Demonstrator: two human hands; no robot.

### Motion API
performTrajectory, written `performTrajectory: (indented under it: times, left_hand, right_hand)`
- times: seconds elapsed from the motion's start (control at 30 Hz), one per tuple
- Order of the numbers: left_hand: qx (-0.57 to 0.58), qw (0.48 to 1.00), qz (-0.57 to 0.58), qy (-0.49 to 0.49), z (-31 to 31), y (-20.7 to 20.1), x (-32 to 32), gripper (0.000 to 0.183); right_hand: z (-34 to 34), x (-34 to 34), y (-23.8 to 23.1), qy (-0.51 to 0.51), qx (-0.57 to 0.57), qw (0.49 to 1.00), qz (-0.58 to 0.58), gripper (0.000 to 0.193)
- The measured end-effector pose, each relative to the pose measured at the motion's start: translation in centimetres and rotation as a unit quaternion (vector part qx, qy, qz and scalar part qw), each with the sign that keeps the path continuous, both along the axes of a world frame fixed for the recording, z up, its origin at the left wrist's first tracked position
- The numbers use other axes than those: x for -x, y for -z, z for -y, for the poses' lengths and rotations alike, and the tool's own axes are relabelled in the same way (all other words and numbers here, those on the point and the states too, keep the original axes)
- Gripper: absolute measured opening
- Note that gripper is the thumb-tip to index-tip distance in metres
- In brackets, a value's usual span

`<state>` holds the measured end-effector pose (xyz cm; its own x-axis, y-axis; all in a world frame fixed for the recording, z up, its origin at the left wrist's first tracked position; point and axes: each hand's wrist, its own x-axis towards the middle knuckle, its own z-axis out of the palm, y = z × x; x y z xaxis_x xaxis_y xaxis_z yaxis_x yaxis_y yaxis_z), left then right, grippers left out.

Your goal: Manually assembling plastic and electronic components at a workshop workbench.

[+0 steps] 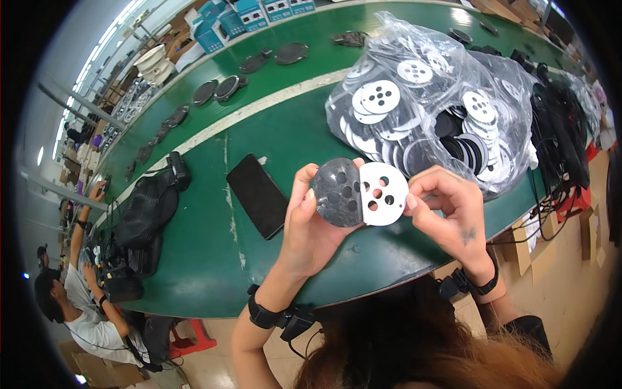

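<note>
My left hand grips a dark grey round disc with several holes, thumb at its left edge and fingers behind. Against that disc's right side stands a white round disc with similar holes. Between thumb and fingertips, my right hand pinches the white disc's right edge. The two discs meet along a nearly straight line; whether they are joined cannot be told. Just behind my hands, a clear plastic bag holds many such white and black discs. A black phone lies left of my left hand.
Dark round parts sit in a line on the green table beyond a pale strip. A black mesh bundle lies at left, black cables at right. Blue boxes stand at the back. Another person works at far left.
</note>
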<state>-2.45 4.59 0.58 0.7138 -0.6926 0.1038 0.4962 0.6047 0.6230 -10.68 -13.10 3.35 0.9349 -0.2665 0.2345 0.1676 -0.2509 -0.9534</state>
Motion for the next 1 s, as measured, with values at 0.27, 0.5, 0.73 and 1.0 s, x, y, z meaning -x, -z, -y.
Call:
performTrajectory:
  times: [0.27,0.5,0.73,1.0]
  left_hand:
    - [0.015,1.000,-0.004,-0.021,0.1,1.0,-0.4,0.043]
    - [0.053,0.998,-0.029,-0.014,-0.4,1.1,-0.9,0.045]
    - [0.043,0.999,-0.027,-0.017,-0.5,1.2,-0.9,0.048]
    - [0.026,0.999,-0.044,-0.012,-0.6,1.1,-0.8,0.059]
  right_hand:
    - [0.3,0.7,0.8,0.001,-0.032,0.999,-0.010,0.004]
    - [2.0,3.7,1.7,0.001,-0.086,0.994,-0.064,0.005]
    - [12.4,13.4,6.3,-0.059,-0.153,0.980,-0.112,0.023]
    - [22.3,26.2,23.8,0.215,-0.130,0.880,-0.402,0.015]
